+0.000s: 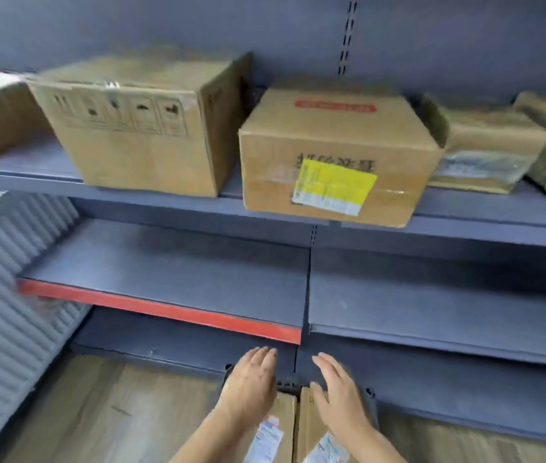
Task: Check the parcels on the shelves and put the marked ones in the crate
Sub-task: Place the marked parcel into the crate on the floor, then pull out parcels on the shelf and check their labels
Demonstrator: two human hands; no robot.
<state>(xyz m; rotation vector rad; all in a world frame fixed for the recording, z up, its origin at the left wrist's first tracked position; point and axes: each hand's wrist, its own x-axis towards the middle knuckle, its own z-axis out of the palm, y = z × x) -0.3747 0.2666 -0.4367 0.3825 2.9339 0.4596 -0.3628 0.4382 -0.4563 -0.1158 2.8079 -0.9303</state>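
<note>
brown box (335,155) (yellow label (333,185)) | grey-blue shelf (164,259), red edge (161,309) | wood-grain floor (98,412)

1. The left hand (251,379) and right hand (340,387) hover flat, fingers straight, over two parcels (281,426) standing side by side in a dark crate (370,394).
2. On the upper shelf (164,195) sit several cardboard boxes (rather blurred); one box (335,155) bears a yellow label (335,187).
3. The red-edged shelf (164,309) is below.
</note>
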